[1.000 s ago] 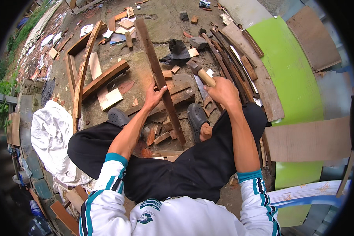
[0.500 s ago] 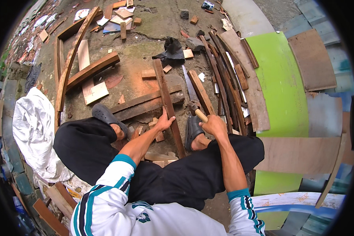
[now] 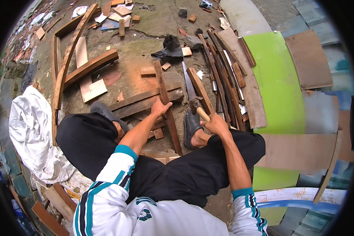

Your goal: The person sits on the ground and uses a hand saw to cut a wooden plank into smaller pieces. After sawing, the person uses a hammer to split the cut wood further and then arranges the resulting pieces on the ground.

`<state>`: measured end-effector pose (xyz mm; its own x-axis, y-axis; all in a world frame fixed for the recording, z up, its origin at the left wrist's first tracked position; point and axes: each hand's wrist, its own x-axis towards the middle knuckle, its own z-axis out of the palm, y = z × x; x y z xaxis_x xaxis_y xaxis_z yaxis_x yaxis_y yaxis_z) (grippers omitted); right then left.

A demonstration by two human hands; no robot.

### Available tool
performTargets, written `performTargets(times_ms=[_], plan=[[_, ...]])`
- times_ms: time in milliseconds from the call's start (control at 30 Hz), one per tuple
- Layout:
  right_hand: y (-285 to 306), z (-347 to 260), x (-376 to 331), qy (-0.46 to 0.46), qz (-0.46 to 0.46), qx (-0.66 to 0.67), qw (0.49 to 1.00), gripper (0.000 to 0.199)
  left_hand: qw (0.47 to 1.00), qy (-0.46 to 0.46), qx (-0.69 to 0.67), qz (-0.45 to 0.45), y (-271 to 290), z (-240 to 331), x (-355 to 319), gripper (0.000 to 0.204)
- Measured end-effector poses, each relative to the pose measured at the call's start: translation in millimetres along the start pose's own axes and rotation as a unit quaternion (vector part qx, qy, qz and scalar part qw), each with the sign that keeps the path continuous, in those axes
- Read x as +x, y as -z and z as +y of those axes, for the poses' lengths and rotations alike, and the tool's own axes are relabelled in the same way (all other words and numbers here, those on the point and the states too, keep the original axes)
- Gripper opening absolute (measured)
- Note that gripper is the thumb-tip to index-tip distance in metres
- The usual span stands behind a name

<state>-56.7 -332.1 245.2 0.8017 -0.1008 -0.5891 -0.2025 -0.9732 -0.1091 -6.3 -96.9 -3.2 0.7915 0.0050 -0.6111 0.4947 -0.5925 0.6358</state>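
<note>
Between my feet, my left hand (image 3: 160,107) is closed round a long dark wooden strip (image 3: 169,122). The strip slants away from me and crosses over two dark wooden beams (image 3: 139,103) on the ground. In my right hand (image 3: 216,125) is a hammer (image 3: 200,111), gripped by its pale wooden handle, its dark head pointing away from me above my right shoe. The hammer head is apart from the strip. Just beyond it lie a hand saw (image 3: 188,80) and a short brown plank (image 3: 200,90).
A pile of dark wooden strips (image 3: 224,78) lies to the right, beside a bright green board (image 3: 281,78). At left stand a wooden frame (image 3: 69,59) and a white sack (image 3: 33,133). A black cloth (image 3: 170,48) and wood offcuts (image 3: 120,15) lie farther off.
My left hand has slid a little farther up the strip. The hammer head has tilted slightly, with the right hand still holding it. The whole view has shifted slightly.
</note>
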Motion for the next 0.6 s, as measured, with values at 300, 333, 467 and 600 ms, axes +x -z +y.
performTargets(times_ms=[300, 333, 467, 600], plan=[[26.7, 21.9, -52.3, 0.015, 0.001, 0.062, 0.998, 0.038, 1.0, 0.016, -0.013, -0.001, -25.1, 29.5, -11.8, 0.066], [33.4, 15.1, -51.3, 0.009, 0.003, 0.038, 0.999, 0.039, 1.0, 0.014, -0.01, -0.005, -32.1, 30.5, -14.1, 0.066], [59.4, -23.9, -34.0, 0.002, 0.001, 0.026, 1.0, 0.045, 1.0, 0.001, 0.007, -0.024, -46.8, 18.0, -17.9, 0.067], [49.4, -29.3, 9.0, -0.008, -0.03, 0.097, 0.995, 0.039, 0.981, -0.015, -0.101, -0.164, -23.4, 6.3, -14.4, 0.074]])
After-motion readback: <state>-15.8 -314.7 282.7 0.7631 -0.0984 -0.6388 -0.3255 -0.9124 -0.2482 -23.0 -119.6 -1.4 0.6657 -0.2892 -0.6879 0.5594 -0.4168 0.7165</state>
